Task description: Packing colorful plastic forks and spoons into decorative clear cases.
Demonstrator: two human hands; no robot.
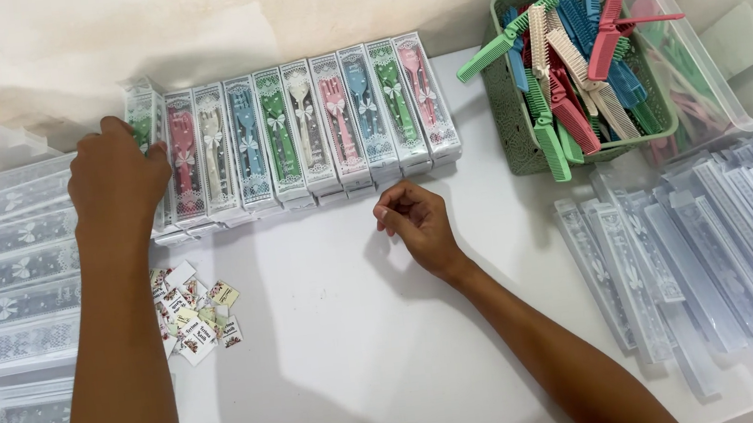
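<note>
A row of boxed folding combs (291, 127), each in a clear lace-printed case showing a pink, cream, blue or green comb, stands along the back of the white tabletop (344, 338) against the wall. The left hand (116, 180) rests on the row's left end, fingers curled over the first green box (142, 125); whether it actually pinches the box cannot be told from behind the knuckles. The right hand (415, 221) lies on the tabletop just in front of the row's right part, fingers loosely curled together and holding nothing. Beside the left forearm lies a small heap of printed paper tags (194, 313). A green basket (511, 130) of loose folding combs sits at the right, with empty clear cases (702, 250) spread below it and more stacked cases (19, 271) at the far left.
</note>
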